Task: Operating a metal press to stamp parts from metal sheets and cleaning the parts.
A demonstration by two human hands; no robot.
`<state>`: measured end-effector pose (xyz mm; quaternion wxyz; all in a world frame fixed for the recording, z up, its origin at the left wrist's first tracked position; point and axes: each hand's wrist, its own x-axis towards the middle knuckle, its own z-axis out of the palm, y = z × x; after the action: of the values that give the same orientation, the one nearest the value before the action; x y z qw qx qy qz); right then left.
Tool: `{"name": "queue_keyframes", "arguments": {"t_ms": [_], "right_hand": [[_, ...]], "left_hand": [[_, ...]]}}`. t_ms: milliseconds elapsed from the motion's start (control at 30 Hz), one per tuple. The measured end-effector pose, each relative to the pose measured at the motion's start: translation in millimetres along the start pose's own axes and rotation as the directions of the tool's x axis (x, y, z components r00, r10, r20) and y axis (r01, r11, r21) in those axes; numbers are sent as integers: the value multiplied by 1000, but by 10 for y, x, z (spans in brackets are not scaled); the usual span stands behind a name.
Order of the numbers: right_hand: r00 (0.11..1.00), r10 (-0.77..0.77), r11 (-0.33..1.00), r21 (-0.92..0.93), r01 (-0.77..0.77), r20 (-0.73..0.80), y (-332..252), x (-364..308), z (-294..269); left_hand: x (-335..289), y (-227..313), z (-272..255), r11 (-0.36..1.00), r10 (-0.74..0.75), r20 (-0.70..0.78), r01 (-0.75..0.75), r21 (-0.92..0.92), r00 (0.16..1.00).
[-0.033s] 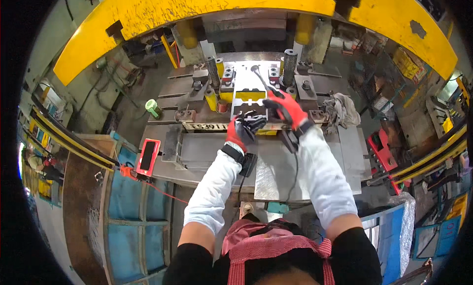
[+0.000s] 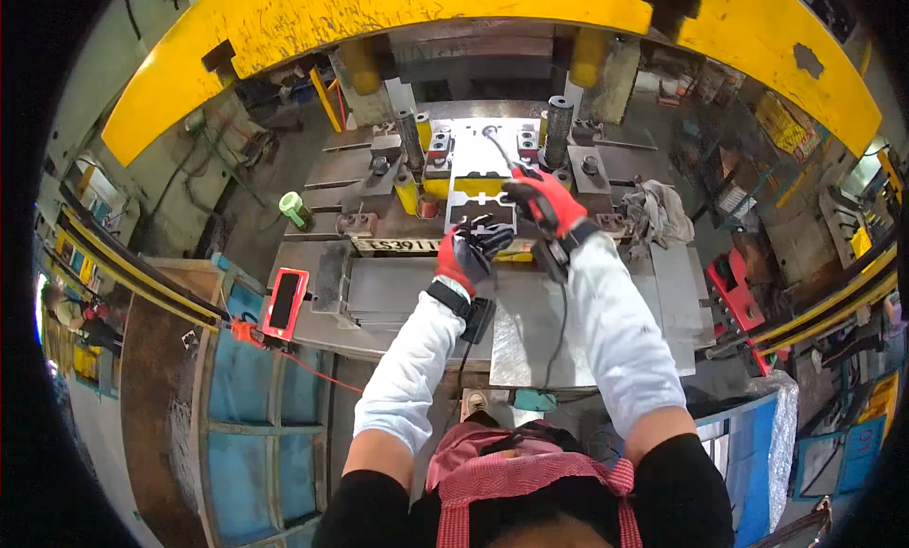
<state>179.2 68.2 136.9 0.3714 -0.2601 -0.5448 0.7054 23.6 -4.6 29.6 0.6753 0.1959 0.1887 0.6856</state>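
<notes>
My right hand (image 2: 547,207), in a red and black glove, closes around a thin dark rod tool (image 2: 502,152) above the die's right front. The tool's round end rests on a bright metal plate (image 2: 470,152) lying in the die. My left hand (image 2: 471,250), gloved alike, is at the die's near edge, palm turned inward and fingers partly curled but apart. Nothing is plainly visible in it. Just beyond its fingers is a metal piece with cut-out openings (image 2: 478,200). Both wrists carry black bands with a dark box and cable.
Dark guide posts (image 2: 559,132) and yellow blocks flank the plate. A yellow press beam (image 2: 426,13) arches overhead. A red-framed dark device (image 2: 284,304) and a green container (image 2: 294,209) stand left; a grey rag (image 2: 655,212) and flat sheets (image 2: 540,330) lie to the right and in front.
My right hand has shifted slightly away from me, and its wrist has turned a little. The left hand stays almost in place.
</notes>
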Motion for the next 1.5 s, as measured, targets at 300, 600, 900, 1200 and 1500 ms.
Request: {"name": "queue_keyframes", "arguments": {"t_ms": [300,600,900,1200,1500], "right_hand": [[854,-518,742,-473,474,44,382,-861,-626],[938,269,962,15,-273,-218,978,-2685,-1120],[916,160,950,-195,-244,-367,1554,-2605,-1403],[861,373,913,-26,-406,-346,1338,-2612,-1070],[930,366,904,-228,-361,-20,1099,-2312,-382]], "left_hand": [[-568,278,44,873,51,159,-121,473,986],[-2579,991,-191,574,197,-227,75,815,954],[-4938,1343,-463,-339,415,-64,220,914,907],[-5932,2412,-903,384,918,-349,-645,661,189],[-4054,1290,-1696,875,440,-501,-231,425,745]]}}
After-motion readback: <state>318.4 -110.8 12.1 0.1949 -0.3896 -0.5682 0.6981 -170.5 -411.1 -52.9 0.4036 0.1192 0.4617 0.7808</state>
